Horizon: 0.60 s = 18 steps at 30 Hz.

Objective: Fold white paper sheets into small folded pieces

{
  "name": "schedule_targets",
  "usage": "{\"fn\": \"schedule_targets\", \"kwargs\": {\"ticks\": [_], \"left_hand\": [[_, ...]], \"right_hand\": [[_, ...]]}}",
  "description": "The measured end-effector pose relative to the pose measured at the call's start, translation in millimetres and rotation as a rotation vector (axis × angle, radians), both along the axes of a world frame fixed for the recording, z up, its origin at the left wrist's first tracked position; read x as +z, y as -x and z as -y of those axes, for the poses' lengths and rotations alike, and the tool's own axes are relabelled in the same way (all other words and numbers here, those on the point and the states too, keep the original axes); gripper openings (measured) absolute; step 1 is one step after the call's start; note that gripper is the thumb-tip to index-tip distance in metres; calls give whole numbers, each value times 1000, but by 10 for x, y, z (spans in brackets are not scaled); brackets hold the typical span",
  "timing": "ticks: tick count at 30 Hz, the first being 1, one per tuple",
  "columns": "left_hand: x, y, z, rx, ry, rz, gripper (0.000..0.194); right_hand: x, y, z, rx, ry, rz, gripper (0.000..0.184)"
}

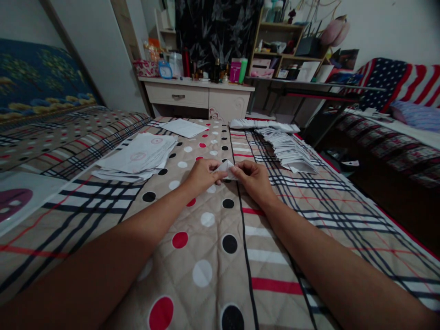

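Observation:
Both hands meet over the quilted bedspread (213, 256) with dots and plaid stripes. My left hand (202, 175) and my right hand (253, 178) each pinch one end of a small folded white paper (227, 168), fingers closed on it just above the cover. To the left lies a loose pile of flat white sheets with pink printing (137, 158). To the right runs a long fanned row of folded white papers (287, 147), with a further bundle (261, 124) behind it. A single white sheet (183, 128) lies at the far edge.
A white plastic sheet with a purple mark (17, 199) lies at the left. Beyond the bed stand a beige drawer unit (199, 96) crowded with bottles and a clock, a wooden shelf (278, 50), a dark desk (309, 89), and a sofa with a stars-and-stripes cover (402, 85).

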<state>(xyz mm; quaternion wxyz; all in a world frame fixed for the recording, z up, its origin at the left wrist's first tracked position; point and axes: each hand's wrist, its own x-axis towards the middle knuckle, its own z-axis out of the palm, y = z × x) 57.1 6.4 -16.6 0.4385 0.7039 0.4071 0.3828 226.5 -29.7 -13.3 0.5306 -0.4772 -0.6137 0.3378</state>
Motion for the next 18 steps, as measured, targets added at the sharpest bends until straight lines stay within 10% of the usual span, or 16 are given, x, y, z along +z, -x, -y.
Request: {"fn": "schedule_targets", "kwargs": {"ticks": [18], "left_hand": [[44,29,34,56,33,14,20]], "right_hand": [[-31,-25,15,-45,24,208,39]]}}
